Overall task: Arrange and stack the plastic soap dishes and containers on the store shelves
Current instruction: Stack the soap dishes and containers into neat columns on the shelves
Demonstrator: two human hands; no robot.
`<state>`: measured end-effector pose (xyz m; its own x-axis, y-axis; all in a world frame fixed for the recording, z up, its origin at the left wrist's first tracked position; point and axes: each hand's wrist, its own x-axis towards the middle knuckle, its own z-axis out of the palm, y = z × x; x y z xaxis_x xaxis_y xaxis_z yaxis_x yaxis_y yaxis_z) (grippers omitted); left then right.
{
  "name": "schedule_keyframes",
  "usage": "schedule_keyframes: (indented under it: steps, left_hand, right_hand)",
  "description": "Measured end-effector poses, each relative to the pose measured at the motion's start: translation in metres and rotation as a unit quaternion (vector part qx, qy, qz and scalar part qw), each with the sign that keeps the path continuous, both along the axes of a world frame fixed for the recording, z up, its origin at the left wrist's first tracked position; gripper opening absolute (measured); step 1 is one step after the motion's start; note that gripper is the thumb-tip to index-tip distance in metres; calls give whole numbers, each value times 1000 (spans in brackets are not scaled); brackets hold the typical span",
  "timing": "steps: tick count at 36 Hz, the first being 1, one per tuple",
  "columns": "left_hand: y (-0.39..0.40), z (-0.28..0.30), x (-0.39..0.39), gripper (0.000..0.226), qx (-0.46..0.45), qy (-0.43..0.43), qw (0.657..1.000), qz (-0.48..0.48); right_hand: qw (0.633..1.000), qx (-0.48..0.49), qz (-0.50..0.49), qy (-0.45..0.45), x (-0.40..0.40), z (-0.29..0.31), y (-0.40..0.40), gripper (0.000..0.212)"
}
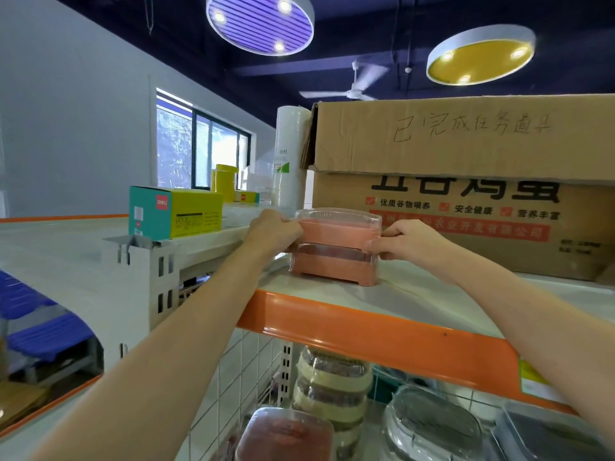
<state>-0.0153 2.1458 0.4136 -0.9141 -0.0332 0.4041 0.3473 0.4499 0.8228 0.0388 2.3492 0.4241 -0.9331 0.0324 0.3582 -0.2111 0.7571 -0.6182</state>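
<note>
Orange-edged top shelf (366, 331) | left hand (273, 229), right hand (404, 239) pinching pink soap dish (336, 232) | cardboard boxes (466, 181) behind

Glossy clear-lidded pink plastic soap dishes (334, 247), matt cardboard box (466, 181), glossy orange shelf edge (366, 331)

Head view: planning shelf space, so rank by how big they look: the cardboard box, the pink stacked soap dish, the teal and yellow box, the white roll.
1. Cardboard box, clearly largest.
2. Pink stacked soap dish and teal and yellow box: look alike, unranked.
3. White roll: partly hidden and farther back, so unsure.
</note>
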Motion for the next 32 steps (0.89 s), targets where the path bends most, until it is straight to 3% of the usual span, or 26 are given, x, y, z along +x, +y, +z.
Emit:
schedule_keyframes:
  steps: [6, 12, 20, 25, 28, 32]
  left_hand:
    - [1, -1, -2, 17, -34, 22, 999, 12]
    - [2, -1, -2, 15, -79, 40, 996, 11]
    - [-1, 3, 6, 11, -143, 43, 989, -1]
    - [-8, 7, 21, 28, -225, 73, 970, 52]
    - [-10, 8, 41, 18, -303, 113, 943, 84]
    - [-13, 0, 62, 24, -369, 193, 904, 98]
  right_hand:
    - [1000, 2, -1, 1, -1, -2, 2, 25]
    - [1000, 16, -9, -8, -3, -1, 3, 59]
    - [998, 62, -22, -22, 2, 2, 1, 53]
    - [992, 119, -42, 11, 13, 7, -3, 57]
    - [982, 174, -57, 47, 25, 3, -9, 54]
    - [918, 349, -97, 162, 50, -6, -23, 45]
